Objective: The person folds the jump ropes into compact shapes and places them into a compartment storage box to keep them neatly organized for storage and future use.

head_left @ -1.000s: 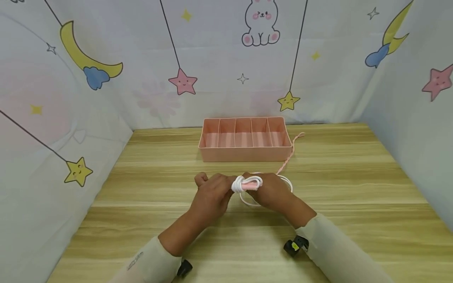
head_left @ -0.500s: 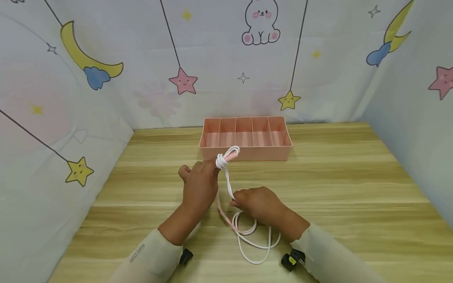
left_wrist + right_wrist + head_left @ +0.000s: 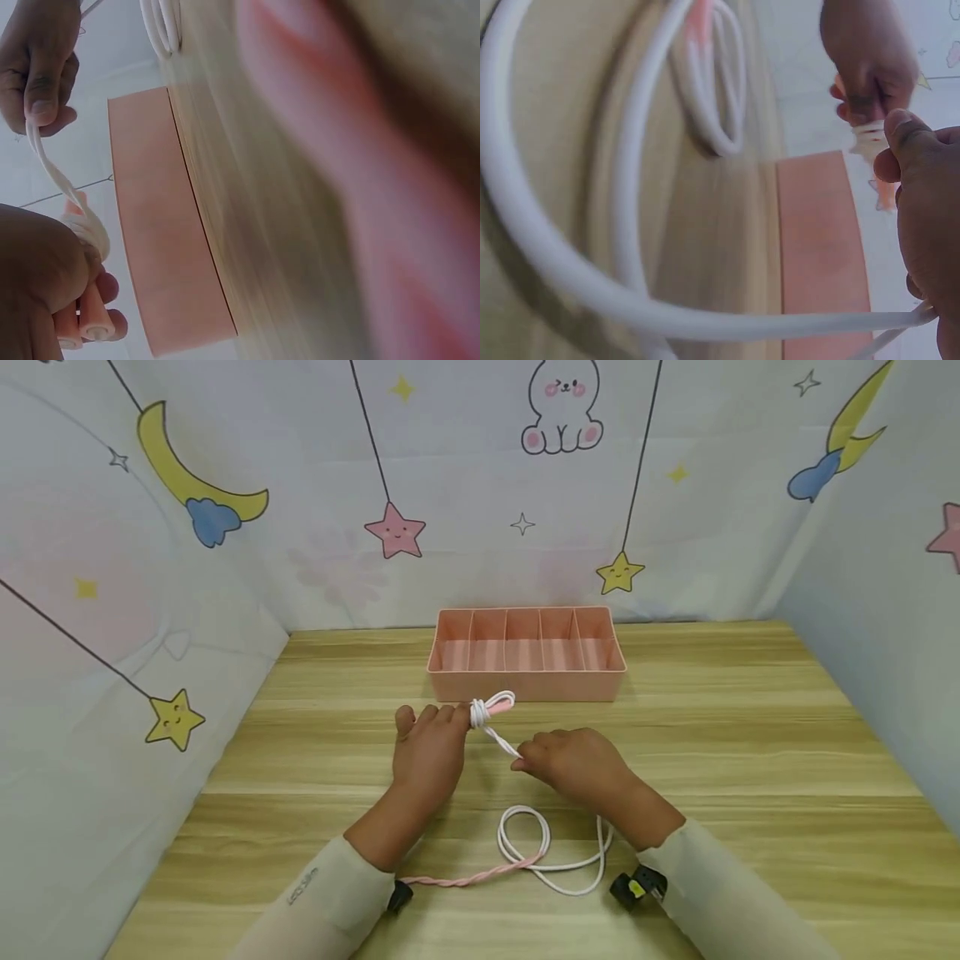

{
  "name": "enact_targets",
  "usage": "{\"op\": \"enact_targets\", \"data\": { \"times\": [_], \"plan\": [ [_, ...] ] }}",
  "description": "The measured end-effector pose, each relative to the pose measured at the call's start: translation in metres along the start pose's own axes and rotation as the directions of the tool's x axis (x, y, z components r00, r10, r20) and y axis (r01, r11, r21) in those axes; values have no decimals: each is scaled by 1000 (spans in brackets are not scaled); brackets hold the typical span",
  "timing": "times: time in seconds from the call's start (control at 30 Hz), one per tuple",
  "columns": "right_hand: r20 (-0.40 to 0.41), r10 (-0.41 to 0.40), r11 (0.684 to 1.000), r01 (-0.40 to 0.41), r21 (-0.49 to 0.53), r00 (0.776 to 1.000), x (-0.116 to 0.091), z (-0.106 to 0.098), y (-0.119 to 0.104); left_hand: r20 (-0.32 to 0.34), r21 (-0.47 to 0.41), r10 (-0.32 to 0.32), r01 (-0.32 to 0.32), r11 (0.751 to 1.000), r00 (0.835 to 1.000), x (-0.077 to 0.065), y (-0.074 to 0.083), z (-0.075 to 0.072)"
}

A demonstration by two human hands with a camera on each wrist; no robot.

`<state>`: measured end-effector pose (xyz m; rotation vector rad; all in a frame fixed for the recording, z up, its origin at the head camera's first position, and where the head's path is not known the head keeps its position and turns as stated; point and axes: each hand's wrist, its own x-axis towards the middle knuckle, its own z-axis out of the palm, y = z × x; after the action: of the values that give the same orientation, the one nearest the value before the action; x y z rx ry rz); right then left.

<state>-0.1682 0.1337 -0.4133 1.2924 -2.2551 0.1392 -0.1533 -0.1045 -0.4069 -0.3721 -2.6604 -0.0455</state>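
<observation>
My left hand (image 3: 431, 747) grips the two pink handles (image 3: 93, 311) of a jump rope side by side. White cord (image 3: 478, 714) is wound round the handles in several turns, with a small loop at their far end. To the right, my right hand (image 3: 576, 764) pinches a doubled stretch of the white cord, which runs taut up to the winding. The rest of the rope lies on the table below the hands in loose white loops (image 3: 547, 831), with a twisted pink section (image 3: 468, 880) reaching toward the left sleeve.
A pink box (image 3: 525, 687) with several compartments stands at the back of the table (image 3: 750, 727), just beyond the hands. Printed cloth walls (image 3: 465, 577) close off the back and both sides.
My right hand has drawn away from the winding to the lower right, then lifted, pulling cord with it. My left hand has shifted left. The pink twisted section has swung from right to front left.
</observation>
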Motion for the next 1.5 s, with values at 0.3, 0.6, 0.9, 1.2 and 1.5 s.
{"op": "enact_targets", "data": {
  "times": [0.3,0.6,0.9,1.2,1.5],
  "plan": [
    [-36,-7,999,5,-34,999,12,-16,13,83,63,119,-124,990,989,-1,9,2],
    [-12,17,999,-18,-45,1000,16,-12,23,85,36,346,-350,936,934,-7,13,0],
    [-11,151,981,-148,129,988,11,-5,33,-131,-166,435,-453,876,891,-8,-1,4],
    [3,314,928,-308,211,949,15,8,19,-295,-461,251,-367,808,922,-6,1,3],
    [48,307,936,-310,167,951,17,25,0,-272,-475,-4,-131,870,962,-1,9,-2]
  ]
}}
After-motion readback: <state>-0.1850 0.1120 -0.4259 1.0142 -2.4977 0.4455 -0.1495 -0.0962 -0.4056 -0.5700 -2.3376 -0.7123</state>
